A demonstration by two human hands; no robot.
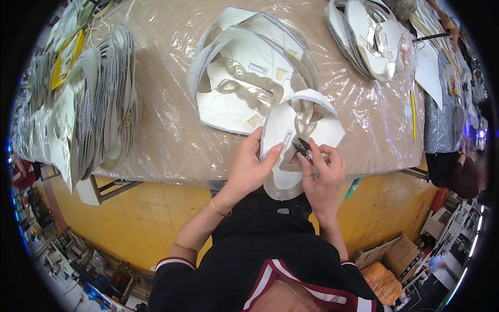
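My left hand (251, 162) grips the left edge of a white and beige shoe upper (281, 124), its thumb lying on the upper's face. The piece is held at the near edge of the table, its toe end toward me. In my right hand (323, 174) is a small pair of dark thread snips (303, 147), the blades pointing up and left over the upper's beige middle part. Just beyond lies a stack of similar shoe uppers (249, 67), partly overlapped by the one I hold.
A plastic-covered table (166, 104) spans the view. Gray and white uppers (112, 99) hang in a thick pile at left, near a yellow piece (68, 58). More uppers (371, 39) lie at far right, beside a yellow pencil-like stick (414, 115). A cardboard box (399, 255) stands on the floor.
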